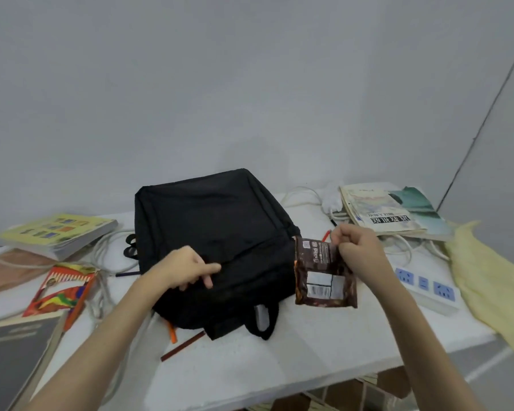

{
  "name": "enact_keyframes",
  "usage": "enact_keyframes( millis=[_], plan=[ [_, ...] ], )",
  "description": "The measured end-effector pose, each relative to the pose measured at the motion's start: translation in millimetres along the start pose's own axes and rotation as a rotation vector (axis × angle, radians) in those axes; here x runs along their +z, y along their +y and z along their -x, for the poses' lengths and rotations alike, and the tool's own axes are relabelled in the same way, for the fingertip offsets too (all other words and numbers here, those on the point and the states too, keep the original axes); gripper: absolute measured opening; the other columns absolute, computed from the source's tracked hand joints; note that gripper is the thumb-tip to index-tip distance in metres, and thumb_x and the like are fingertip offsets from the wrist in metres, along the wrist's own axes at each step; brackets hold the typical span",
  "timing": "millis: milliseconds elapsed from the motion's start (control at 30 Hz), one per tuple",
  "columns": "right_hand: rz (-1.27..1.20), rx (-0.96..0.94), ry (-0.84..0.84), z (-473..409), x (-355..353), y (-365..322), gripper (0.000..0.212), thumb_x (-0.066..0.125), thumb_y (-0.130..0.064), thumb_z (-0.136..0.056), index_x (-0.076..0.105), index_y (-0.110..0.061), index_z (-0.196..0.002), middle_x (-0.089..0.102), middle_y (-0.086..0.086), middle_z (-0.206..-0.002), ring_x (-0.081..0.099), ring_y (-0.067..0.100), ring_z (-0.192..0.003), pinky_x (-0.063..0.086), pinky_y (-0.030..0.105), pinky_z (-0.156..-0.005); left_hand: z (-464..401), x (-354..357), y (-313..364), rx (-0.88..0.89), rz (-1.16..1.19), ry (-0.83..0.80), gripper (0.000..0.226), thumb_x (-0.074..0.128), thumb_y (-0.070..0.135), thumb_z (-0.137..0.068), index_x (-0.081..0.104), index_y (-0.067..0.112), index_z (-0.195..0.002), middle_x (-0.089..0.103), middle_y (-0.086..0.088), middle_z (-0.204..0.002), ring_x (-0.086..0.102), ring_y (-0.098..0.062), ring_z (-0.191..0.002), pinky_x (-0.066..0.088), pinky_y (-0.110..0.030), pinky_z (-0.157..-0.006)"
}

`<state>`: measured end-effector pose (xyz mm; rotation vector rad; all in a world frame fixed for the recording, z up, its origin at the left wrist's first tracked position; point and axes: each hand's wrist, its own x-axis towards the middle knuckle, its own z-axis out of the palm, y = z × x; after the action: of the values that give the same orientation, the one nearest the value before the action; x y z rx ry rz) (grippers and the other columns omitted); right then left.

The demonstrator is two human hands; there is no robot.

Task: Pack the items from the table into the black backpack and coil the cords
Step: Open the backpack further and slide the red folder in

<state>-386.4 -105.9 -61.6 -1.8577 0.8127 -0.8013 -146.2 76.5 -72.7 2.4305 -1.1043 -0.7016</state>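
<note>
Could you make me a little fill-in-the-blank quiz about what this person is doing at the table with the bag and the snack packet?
1. The right hand holds a brown snack packet by its ____ edge.
2. The left hand rests on the ____ backpack.
3. The power strip with blue sockets lies to the ____ of the backpack.
4. The yellow cloth hangs over the table's ____ edge.

Missing words: top; black; right; right
</note>
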Motion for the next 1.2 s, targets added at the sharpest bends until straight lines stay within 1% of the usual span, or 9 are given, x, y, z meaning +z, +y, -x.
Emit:
enact_keyframes(
  millis=[100,233,367,533,667,800,900,1067,1200],
  plan=[
    [-0.059,-0.043,0.011,-9.4,23.3,-6.6,0.015,0.031,-0.008,-0.047,0.043,-0.016,-0.048,0.034,-0.012,-0.038,0.028,0.004,-0.043,0.020,0.020,-0.044,-2.4,24.8,-21.1,0.036,-0.106,-0.154,0.027,0.063,0.044,-0.086,0.061,0.023,-0.069,0.055,0.009,-0.057,0.046,-0.004,-0.041,0.038,-0.015,-0.048],
    [-0.081,-0.065,-0.084,-19.5,63.3,-12.7,0.019,0.035,-0.003,-0.054,0.046,-0.015,-0.044,0.039,-0.007,-0.044,0.033,0.010,-0.048,0.025,0.023,-0.048,4.8,8.1,-46.9,0.069,0.450,0.299,0.028,0.058,0.028,-0.093,0.057,0.014,-0.068,0.050,0.003,-0.051,0.043,-0.008,-0.037,0.032,-0.016,-0.038],
    [-0.099,-0.183,-0.299,-27.7,101.2,-38.5,0.030,0.038,0.001,-0.061,0.053,-0.020,-0.047,0.051,-0.001,-0.051,0.046,0.013,-0.053,0.036,0.026,-0.055,11.2,-12.8,-84.2,-0.018,0.508,0.718,0.013,0.058,0.018,-0.092,0.058,0.015,-0.079,0.060,-0.004,-0.074,0.054,-0.017,-0.059,0.040,-0.021,-0.049],
    [0.245,-0.217,-0.618,-33.9,171.8,-48.7,0.022,0.057,-0.032,-0.087,0.067,-0.014,-0.078,0.063,-0.005,-0.071,0.058,0.006,-0.070,0.046,0.023,-0.068,16.8,4.7,-91.8,0.035,0.286,0.585,0.023,0.052,-0.001,-0.090,0.057,0.019,-0.101,0.060,0.002,-0.090,0.055,-0.007,-0.075,0.040,-0.012,-0.061],
    [0.675,-0.230,-0.736,-26.4,219.5,-34.9,0.062,0.067,-0.056,-0.075,0.058,-0.011,-0.116,0.062,0.004,-0.110,0.060,0.022,-0.102,0.050,0.037,-0.086,10.2,18.6,-86.7,0.042,0.375,0.641,0.047,0.041,-0.012,-0.087,0.040,0.008,-0.130,0.058,0.000,-0.105,0.056,-0.015,-0.093,0.046,-0.023,-0.081],
    [0.460,-0.184,-0.744,-20.8,225.3,-23.4,0.020,0.074,-0.040,-0.075,0.061,-0.026,-0.082,0.065,-0.007,-0.082,0.063,0.014,-0.085,0.051,0.034,-0.081,5.3,18.2,-85.8,0.061,0.375,0.465,0.056,0.041,-0.009,-0.089,0.027,0.010,-0.140,0.054,0.002,-0.127,0.046,-0.010,-0.117,0.033,-0.007,-0.086],
    [0.269,-0.090,-0.728,-27.3,211.7,-15.6,0.024,0.076,-0.026,-0.074,0.055,-0.026,-0.063,0.061,-0.007,-0.064,0.059,0.010,-0.065,0.051,0.031,-0.072,0.4,20.1,-87.7,0.021,0.383,0.338,0.049,0.041,0.003,-0.095,0.028,0.013,-0.142,0.053,0.001,-0.134,0.043,-0.015,-0.128,0.032,-0.019,-0.096],
    [0.354,-0.161,-0.497,-49.8,157.9,2.3,0.031,0.069,-0.008,-0.072,0.049,-0.028,-0.060,0.058,-0.009,-0.057,0.053,0.010,-0.058,0.045,0.028,-0.068,5.5,28.1,-86.0,0.107,0.098,0.388,0.043,0.053,0.040,-0.093,0.047,0.026,-0.133,0.048,0.013,-0.125,0.046,-0.005,-0.118,0.033,-0.016,-0.094],
    [0.361,-0.053,-0.497,-76.2,106.8,11.0,0.020,0.072,-0.013,-0.078,0.055,-0.024,-0.077,0.061,-0.009,-0.055,0.058,0.006,-0.062,0.044,0.026,-0.072,1.7,29.8,-83.3,0.136,-0.003,0.390,0.017,0.062,0.038,-0.087,0.066,0.023,-0.093,0.047,0.013,-0.120,0.048,-0.005,-0.113,0.030,-0.015,-0.085]
  ],
)
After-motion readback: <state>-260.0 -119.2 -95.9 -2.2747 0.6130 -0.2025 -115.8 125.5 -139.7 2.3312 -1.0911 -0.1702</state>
